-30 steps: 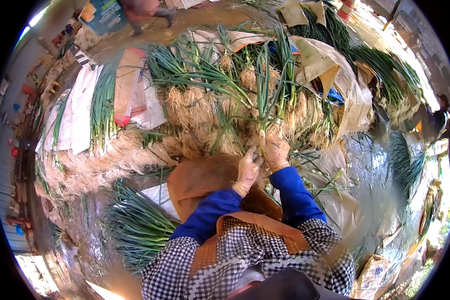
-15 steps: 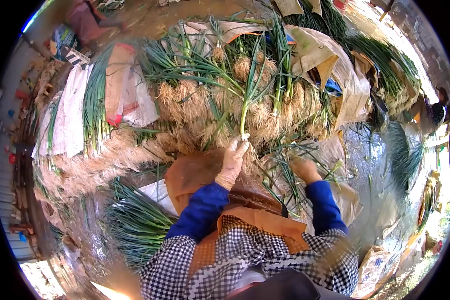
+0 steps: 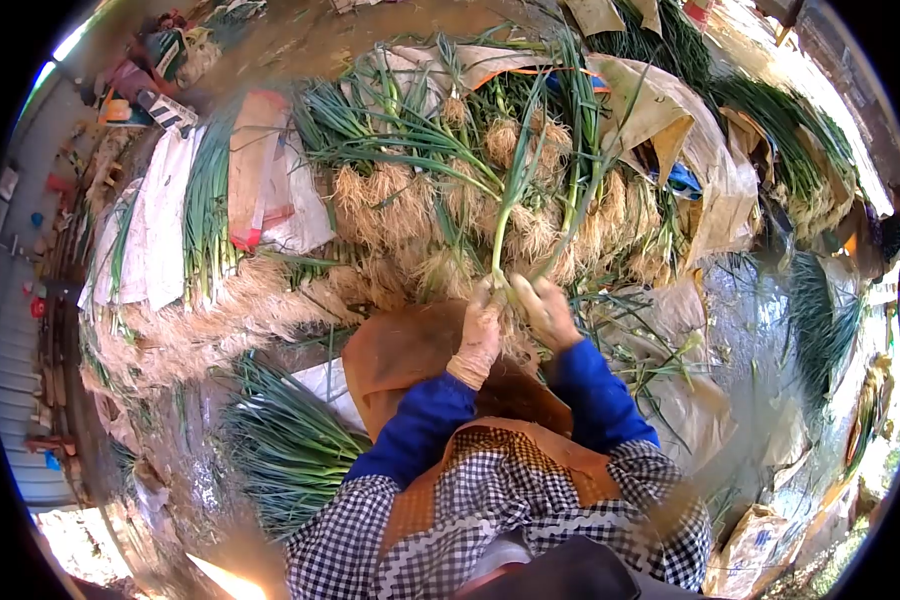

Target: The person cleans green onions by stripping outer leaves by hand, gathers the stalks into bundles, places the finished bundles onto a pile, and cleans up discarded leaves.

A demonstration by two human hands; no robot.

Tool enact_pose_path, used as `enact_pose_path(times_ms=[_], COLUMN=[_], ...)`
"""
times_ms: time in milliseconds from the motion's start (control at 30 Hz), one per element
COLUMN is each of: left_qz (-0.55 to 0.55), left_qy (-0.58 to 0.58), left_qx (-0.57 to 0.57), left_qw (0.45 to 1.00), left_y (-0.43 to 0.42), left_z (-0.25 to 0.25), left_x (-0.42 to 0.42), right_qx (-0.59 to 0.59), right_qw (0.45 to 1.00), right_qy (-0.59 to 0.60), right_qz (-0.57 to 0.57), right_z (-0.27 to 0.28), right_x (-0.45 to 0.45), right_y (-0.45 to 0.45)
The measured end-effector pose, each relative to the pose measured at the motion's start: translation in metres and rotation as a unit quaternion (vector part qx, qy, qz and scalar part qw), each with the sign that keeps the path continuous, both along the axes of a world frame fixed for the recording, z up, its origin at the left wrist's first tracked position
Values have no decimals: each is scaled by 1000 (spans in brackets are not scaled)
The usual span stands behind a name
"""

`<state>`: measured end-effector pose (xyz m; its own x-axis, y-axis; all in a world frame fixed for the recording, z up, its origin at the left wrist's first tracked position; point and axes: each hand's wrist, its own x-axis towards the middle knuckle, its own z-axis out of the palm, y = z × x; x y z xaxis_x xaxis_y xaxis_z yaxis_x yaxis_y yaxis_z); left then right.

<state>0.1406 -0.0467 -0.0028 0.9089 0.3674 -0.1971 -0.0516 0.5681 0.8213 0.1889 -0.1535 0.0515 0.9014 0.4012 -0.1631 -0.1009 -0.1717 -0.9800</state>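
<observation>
A green onion plant (image 3: 503, 225) stands upright above my lap, its long leaves pointing away from me. My left hand (image 3: 482, 330) is closed round its pale base, with the stringy roots hanging beside the fingers. Right beside it, my right hand (image 3: 550, 312) pinches at the same base, where a leaf bends off to the right. Just beyond the hands lies a heap of onions with bushy tan roots (image 3: 380, 205). A brown apron (image 3: 400, 350) covers my lap under the hands.
Bundled green onions (image 3: 290, 440) lie at lower left. White and tan sacks (image 3: 150, 235) cover more onions at left. A beige sheet (image 3: 715, 190) drapes the heap's right end. Loose leaves litter a sack (image 3: 685, 400) on the right. More onions (image 3: 785, 135) lie at upper right.
My right hand has come back from the loose leaves on the right to the onion's base. My left hand has kept hold of the onion. The person at upper left has moved further left.
</observation>
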Motion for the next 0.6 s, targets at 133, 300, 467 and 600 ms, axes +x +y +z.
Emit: enact_pose_path(times_ms=[133,300,467,600], left_qz=[31,-171,-221,-105], left_qy=[14,26,-115,-218], left_qx=[-136,-146,-250,-103], left_qw=[990,974,936,965], left_y=[45,68,74,68], left_z=[5,11,44,70], left_x=[3,12,41,28], right_qx=[31,-624,-392,-545], right_qw=[998,660,879,831], right_qy=[52,-246,-264,-87], right_qz=[19,337,-64,-68], right_z=[-22,-87,4,-7], right_x=[-18,31,111,172], right_y=[-100,-197,-68,-17])
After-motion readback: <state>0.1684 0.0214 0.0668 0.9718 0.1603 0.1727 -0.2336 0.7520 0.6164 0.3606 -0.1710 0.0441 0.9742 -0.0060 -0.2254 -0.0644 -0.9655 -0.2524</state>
